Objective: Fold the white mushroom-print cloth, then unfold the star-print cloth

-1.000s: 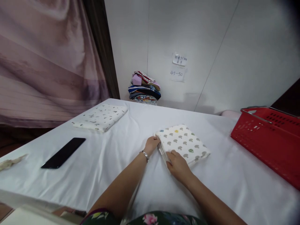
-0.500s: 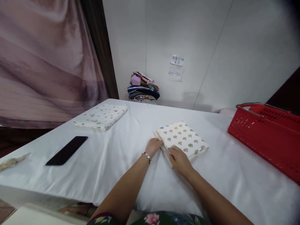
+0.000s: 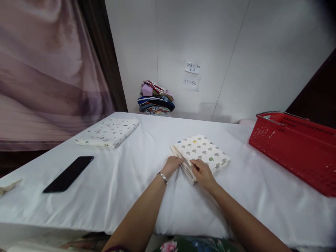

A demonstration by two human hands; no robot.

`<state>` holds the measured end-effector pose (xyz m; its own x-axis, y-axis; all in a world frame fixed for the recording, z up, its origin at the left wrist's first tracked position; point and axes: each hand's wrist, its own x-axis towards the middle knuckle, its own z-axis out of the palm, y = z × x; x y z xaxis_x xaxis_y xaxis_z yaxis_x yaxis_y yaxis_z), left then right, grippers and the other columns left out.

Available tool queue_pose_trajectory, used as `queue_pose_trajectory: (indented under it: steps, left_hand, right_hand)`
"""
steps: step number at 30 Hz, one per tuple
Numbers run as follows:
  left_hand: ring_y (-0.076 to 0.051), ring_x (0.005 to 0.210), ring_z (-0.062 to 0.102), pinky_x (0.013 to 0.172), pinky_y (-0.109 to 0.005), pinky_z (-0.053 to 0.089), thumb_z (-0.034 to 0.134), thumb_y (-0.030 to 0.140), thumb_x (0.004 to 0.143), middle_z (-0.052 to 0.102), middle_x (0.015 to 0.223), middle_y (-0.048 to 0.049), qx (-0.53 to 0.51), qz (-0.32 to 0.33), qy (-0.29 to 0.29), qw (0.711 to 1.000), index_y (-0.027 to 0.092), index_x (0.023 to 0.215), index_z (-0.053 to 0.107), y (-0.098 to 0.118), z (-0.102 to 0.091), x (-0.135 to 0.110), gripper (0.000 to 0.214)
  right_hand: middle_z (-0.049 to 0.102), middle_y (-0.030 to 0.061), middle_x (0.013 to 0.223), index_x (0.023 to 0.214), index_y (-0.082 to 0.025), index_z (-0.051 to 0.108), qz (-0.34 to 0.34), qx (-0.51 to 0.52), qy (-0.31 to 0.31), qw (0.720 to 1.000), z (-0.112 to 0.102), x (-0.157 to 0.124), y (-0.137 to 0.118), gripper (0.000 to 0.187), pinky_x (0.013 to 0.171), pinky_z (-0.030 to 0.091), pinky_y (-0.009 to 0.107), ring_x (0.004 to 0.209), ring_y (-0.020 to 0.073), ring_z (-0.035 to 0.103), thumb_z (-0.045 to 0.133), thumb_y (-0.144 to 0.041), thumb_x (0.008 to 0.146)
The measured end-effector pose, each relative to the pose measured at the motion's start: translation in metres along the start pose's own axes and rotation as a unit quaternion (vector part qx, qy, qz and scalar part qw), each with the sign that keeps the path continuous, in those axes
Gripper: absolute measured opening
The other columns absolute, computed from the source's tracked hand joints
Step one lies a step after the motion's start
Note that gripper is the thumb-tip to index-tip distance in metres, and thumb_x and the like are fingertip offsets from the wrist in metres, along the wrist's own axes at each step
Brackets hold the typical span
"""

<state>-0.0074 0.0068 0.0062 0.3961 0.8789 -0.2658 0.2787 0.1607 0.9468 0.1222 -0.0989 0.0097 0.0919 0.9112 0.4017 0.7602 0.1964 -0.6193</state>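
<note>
A folded white cloth (image 3: 204,149) printed with grey, yellow, blue and green mushroom shapes lies on the white-covered table in front of me. My left hand (image 3: 172,165), with a silver bracelet at its wrist, pinches the layers at the cloth's near left edge. My right hand (image 3: 203,173) grips the upper layer at the near side, thumb and fingers closed on it. Between the two hands the folded layers stand slightly parted. Parts of my fingertips are hidden in the fabric.
Another folded printed cloth (image 3: 109,132) rests at the table's left back. A black phone-like slab (image 3: 68,174) lies nearer. On the right stands a red plastic basket (image 3: 291,150). A pile of folded textiles (image 3: 156,99) sits by the wall, left of paper notes (image 3: 191,76).
My right hand has lifted the upper layer a little, and the gap between the layers at the near edge is wider. The whole view has shifted slightly.
</note>
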Motion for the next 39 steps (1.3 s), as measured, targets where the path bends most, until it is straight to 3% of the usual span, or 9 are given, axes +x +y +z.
queue_pose_trajectory:
  steps: [5,11,18,23,30,35,39]
  left_hand:
    - [-0.008,0.043,0.033,0.044,-0.021,0.023,0.059,0.024,0.065,0.033,0.040,0.0071,-0.006,0.012,-0.018,1.000,0.017,0.051,0.051,-0.002,-0.001,-0.001,0.017]
    - [-0.009,0.052,0.041,0.049,-0.020,0.029,0.065,0.022,0.059,0.046,0.048,0.0056,-0.007,0.024,-0.055,0.998,0.014,0.056,0.058,-0.008,0.004,-0.002,0.011]
    - [-0.006,0.040,0.029,0.041,-0.021,0.020,0.062,0.020,0.061,0.034,0.038,0.0081,-0.025,-0.012,-0.077,0.997,0.016,0.049,0.049,-0.004,-0.002,-0.005,0.018]
    - [-0.005,0.036,0.027,0.038,-0.020,0.016,0.061,0.021,0.063,0.033,0.038,0.0090,-0.064,-0.032,-0.062,0.995,0.017,0.052,0.045,-0.003,-0.004,-0.005,0.020]
    - [-0.004,0.036,0.028,0.037,-0.020,0.017,0.060,0.040,0.070,0.036,0.046,0.0082,-0.140,-0.047,-0.035,0.988,0.019,0.056,0.040,0.000,-0.005,0.000,0.032]
    - [-0.005,0.037,0.027,0.038,-0.021,0.016,0.062,0.035,0.068,0.034,0.044,0.0086,-0.141,-0.049,0.012,0.989,0.018,0.057,0.043,0.005,-0.001,0.014,0.028]
    - [-0.007,0.042,0.035,0.041,-0.021,0.023,0.060,0.027,0.068,0.038,0.044,0.0072,-0.118,-0.025,0.073,0.990,0.017,0.059,0.050,0.000,0.003,0.025,0.016]
  right_hand:
    - [0.056,0.0021,0.081,0.093,-0.019,0.063,0.018,-0.015,-0.019,1.000,0.002,-0.001,-0.001,0.023,0.070,0.042,0.027,0.075,0.0148,0.053,0.042,-0.015,0.084]
    - [0.056,0.0016,0.080,0.092,-0.020,0.063,0.028,-0.031,-0.026,0.999,0.004,0.000,-0.004,0.022,0.071,0.043,0.026,0.076,0.0146,0.053,0.043,-0.014,0.084]
    - [0.055,0.0025,0.085,0.093,-0.020,0.061,0.029,-0.060,-0.043,0.997,0.006,-0.001,-0.012,0.022,0.075,0.042,0.027,0.083,0.0156,0.052,0.041,-0.014,0.084]
    - [0.053,0.0028,0.088,0.088,-0.020,0.058,0.033,-0.108,-0.059,0.992,0.012,-0.004,-0.014,0.017,0.077,0.041,0.028,0.085,0.0165,0.050,0.044,-0.013,0.082]
    - [0.053,0.0044,0.089,0.089,-0.019,0.056,0.004,-0.160,-0.048,0.986,0.017,-0.008,-0.014,0.019,0.075,0.039,0.028,0.084,0.0179,0.048,0.044,-0.010,0.078]
    - [0.054,0.0057,0.094,0.097,-0.019,0.057,0.002,-0.183,-0.031,0.983,0.024,-0.009,-0.012,0.024,0.076,0.039,0.029,0.087,0.0190,0.048,0.044,-0.010,0.078]
    - [0.054,0.0069,0.098,0.106,-0.019,0.055,-0.002,-0.201,-0.027,0.979,0.028,-0.010,-0.010,0.029,0.078,0.038,0.031,0.089,0.0202,0.048,0.045,-0.012,0.080]
